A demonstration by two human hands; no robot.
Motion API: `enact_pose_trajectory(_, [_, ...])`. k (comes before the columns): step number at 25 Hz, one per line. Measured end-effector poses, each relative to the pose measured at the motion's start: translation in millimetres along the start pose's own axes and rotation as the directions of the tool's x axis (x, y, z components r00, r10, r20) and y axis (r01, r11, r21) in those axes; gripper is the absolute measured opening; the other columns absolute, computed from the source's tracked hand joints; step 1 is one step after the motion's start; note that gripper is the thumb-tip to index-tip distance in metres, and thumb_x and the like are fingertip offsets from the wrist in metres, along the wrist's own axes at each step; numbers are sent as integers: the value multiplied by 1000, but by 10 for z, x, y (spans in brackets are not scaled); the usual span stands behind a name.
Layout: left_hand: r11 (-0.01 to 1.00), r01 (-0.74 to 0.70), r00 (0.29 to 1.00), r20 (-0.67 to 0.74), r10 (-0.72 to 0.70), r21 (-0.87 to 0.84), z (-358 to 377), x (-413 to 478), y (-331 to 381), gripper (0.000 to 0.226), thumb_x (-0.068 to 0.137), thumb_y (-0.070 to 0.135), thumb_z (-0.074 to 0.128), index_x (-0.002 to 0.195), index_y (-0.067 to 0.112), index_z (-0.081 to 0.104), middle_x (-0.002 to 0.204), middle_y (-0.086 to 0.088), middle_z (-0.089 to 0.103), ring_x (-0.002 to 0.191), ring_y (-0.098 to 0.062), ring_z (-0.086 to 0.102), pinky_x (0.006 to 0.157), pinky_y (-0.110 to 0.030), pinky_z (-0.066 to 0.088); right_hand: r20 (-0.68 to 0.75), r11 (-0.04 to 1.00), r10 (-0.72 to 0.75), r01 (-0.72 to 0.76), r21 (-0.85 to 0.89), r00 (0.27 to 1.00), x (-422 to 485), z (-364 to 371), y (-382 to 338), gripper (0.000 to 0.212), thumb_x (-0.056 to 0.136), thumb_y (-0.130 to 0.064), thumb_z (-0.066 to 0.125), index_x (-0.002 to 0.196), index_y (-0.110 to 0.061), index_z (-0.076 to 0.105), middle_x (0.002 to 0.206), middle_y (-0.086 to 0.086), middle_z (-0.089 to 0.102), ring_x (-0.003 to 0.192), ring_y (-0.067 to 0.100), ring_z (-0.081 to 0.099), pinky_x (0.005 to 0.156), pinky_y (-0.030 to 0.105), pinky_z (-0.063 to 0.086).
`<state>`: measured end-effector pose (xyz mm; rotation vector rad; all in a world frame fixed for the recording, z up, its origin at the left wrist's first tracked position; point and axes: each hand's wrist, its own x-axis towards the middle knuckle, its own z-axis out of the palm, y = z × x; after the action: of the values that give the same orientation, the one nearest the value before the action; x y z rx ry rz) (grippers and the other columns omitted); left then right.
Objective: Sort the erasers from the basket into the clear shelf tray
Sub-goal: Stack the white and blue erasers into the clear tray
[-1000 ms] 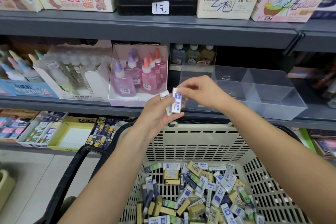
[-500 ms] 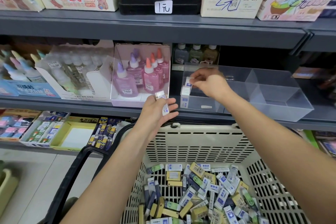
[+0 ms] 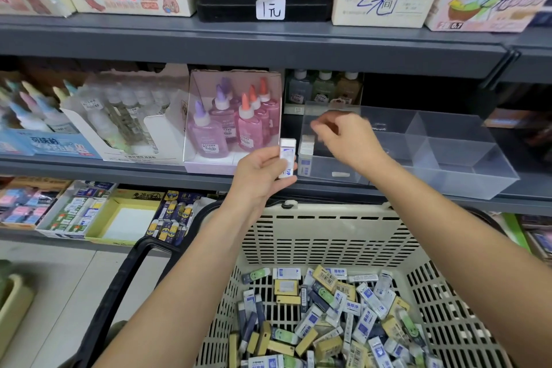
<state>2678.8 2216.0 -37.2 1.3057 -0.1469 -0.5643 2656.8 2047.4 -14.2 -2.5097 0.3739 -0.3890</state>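
- Left hand (image 3: pixel 263 176) raised above the basket (image 3: pixel 328 236); thumb and fingers (image 3: pixel 291 179) curled round a few white-and-blue erasers (image 3: pixel 287 155), held upright, tops sticking out above the thumb.
- Right hand (image 3: pixel 351 140) palm down over the left end of the clear tray (image 3: pixel 466 164).
- Right fingers (image 3: pixel 324 127) motion-blurred: can't tell whether grasping or released.
- Stack (image 3: pixel 306 152) of matching erasers just below and left of the right fingertips, inside the tray's left compartment, against its left wall. Contact with the fingertips: can't tell.
- Held erasers just left of that stack, outside the tray wall, level with it.
- Small white piece (image 3: pixel 340 174) on the tray floor below the right palm; too small to identify.
- Right hand and wrist blocking part of the left compartment; stack seen through the clear front wall.
- Mixed pile (image 3: pixel 328 317) of erasers in the basket bottom, well below both sets of fingers, between the forearms.
- Black handle (image 3: pixel 119 293) left of the left forearm.
- Glue box (image 3: pixel 233 128) with pink bottles just left of and behind the left fingers, on the same shelf (image 3: pixel 119 167), beside the tray.
- Small bottles (image 3: pixel 324 86) behind the tray, above the right fingertips.
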Motion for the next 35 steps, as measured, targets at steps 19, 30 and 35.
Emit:
enact_pose_trajectory(19, [937, -5, 994, -101, 43, 349, 169, 113, -81, 36, 84, -2, 60, 118, 9, 55, 105, -1, 54, 92, -15, 58, 87, -26, 49, 24, 882, 194, -185, 432, 981, 27, -225, 141, 22, 87, -8, 62, 76, -27, 58, 76, 3, 68, 67, 11, 68, 70, 31, 55])
enact_pose_trajectory(30, [913, 18, 1000, -9, -15, 409, 174, 150, -119, 42, 88, -2, 56, 129, 4, 48, 128, -12, 55, 100, -15, 57, 99, -35, 46, 143, 982, 186, -179, -55, 972, 300, 178, 132, 8, 92, -20, 54, 100, -20, 55, 107, 5, 65, 96, 24, 62, 80, 30, 50])
enact_pose_trajectory(35, [913, 15, 1000, -15, -10, 407, 170, 117, -110, 43, 88, -1, 57, 129, 6, 48, 129, -10, 55, 100, -14, 56, 100, -37, 46, 210, 954, 206, -244, 173, 956, 262, 159, 183, 9, 94, -11, 49, 94, -20, 51, 96, 3, 63, 86, 19, 67, 86, 41, 54])
